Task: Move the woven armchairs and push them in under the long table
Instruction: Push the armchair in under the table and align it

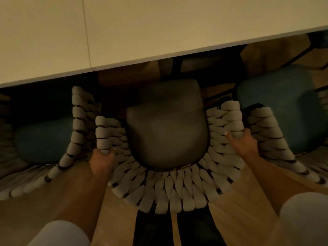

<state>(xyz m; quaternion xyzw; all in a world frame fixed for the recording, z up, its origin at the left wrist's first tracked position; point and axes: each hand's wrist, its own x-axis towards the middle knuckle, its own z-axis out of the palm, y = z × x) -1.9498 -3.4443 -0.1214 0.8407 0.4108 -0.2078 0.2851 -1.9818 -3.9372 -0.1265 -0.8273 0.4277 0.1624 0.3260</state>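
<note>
Left hand (102,161) and right hand (243,144) grip woven armchair (177,196) (at table (159,23)).

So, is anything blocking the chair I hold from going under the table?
Possibly: a dark upright, perhaps a table leg, stands under the table, straight ahead of the chair. The left neighbour and right neighbour sit close beside its arms, not across its path.

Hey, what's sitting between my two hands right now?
In the head view, the grey seat cushion lies between the left hand and the right hand. Each hand grips a woven arm of the same armchair.
</note>
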